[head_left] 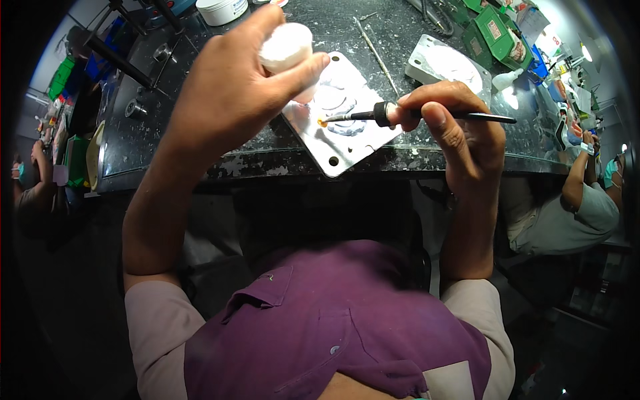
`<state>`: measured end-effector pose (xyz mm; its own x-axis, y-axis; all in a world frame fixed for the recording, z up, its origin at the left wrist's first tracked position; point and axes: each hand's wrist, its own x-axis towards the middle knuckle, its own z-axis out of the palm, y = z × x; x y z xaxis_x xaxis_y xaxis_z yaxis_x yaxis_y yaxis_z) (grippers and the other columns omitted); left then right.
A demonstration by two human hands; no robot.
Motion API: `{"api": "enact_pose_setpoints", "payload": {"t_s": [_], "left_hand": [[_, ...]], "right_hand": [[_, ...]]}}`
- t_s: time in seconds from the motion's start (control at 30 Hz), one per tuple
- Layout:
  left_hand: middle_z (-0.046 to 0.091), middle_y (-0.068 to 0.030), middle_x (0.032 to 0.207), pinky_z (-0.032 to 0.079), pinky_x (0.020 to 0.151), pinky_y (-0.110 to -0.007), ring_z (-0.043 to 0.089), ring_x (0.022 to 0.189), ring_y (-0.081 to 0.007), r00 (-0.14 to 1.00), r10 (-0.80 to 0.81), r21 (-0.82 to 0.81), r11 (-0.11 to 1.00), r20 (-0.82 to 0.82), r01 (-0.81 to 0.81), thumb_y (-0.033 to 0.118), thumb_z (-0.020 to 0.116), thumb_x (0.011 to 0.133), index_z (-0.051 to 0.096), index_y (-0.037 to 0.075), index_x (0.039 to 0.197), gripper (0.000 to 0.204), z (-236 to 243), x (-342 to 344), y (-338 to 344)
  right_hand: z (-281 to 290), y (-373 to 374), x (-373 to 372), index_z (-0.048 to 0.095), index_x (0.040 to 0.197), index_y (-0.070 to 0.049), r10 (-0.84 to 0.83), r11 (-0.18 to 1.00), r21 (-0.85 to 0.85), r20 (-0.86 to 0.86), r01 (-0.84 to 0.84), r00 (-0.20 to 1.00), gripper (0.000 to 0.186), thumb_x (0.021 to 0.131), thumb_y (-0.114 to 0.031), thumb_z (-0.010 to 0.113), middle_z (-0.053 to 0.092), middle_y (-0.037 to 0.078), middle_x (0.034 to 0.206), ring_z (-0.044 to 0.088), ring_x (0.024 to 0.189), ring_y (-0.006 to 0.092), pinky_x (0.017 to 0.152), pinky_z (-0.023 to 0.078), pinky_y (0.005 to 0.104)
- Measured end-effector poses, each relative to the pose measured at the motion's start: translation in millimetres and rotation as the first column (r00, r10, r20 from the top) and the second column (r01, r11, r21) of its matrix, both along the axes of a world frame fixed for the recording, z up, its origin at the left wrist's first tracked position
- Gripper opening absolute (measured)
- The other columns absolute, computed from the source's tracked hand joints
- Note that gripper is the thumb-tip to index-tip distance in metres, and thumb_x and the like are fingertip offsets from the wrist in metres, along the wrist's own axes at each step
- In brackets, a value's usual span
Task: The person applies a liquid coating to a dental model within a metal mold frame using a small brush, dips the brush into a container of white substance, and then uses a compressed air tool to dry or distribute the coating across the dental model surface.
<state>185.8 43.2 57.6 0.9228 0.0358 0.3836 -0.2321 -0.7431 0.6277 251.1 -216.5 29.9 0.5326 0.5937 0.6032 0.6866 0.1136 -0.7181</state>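
Note:
My left hand (240, 73) is closed around a white rounded object (287, 48), above the far left part of a pale metal mould plate (357, 148); its exact kind is not clear. Between the fingers of my right hand (460, 127) is a thin brush (483, 117) with a black handle, pointing left. The brush tip meets the plate near a small orange-yellow spot (323, 123). Round holes pierce the plate's corners, and a rounded relief (337, 100) shapes its middle. The plate lies at an angle near the bench's front edge.
Behind my right hand lies a second mould block (448, 65), with a thin metal tool (377, 52) to its left. A white tub (222, 11) stands at the back. Green bins (495, 37) are at far right, and another person (573, 213) sits to the right.

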Motion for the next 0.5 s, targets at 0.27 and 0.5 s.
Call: {"api": "enact_pose_setpoints", "payload": {"t_s": [0.27, 0.5], "left_hand": [[0.070, -0.0047, 0.083, 0.052, 0.070, -0.027, 0.069, 0.079, -0.0101, 1.000, 0.005, -0.161, 0.987, -0.018, -0.007, 0.030, 0.077, 0.095, 0.060, 0.003, 0.098, 0.032, 2.5, 0.8, 12.5], [0.067, -0.0165, 0.120, 0.051, 0.097, -0.031, 0.064, 0.110, -0.0178, 0.999, -0.019, -0.263, 0.965, -0.039, 0.008, 0.014, 0.071, 0.095, 0.054, -0.008, 0.137, 0.051, 27.2, -6.5, 2.1]], "right_hand": [[-0.3, 6.6, 2.4, 0.070, 0.106, 0.004, 0.026, 1.000, 0.008, -0.056, -0.026, 0.998, 0.015, 0.102, -0.009, 0.064, 0.076, 0.010, 0.096, 0.072, 0.090, 0.0168, 0.078, 0.055, 0.0289], [6.4, 30.7, 16.3, 0.072, 0.106, -0.006, 0.060, 0.979, -0.203, 0.283, -0.001, 0.957, 0.009, 0.098, -0.011, 0.069, 0.075, 0.007, 0.096, 0.073, 0.089, 0.0234, 0.077, 0.056, 0.0330]]}}
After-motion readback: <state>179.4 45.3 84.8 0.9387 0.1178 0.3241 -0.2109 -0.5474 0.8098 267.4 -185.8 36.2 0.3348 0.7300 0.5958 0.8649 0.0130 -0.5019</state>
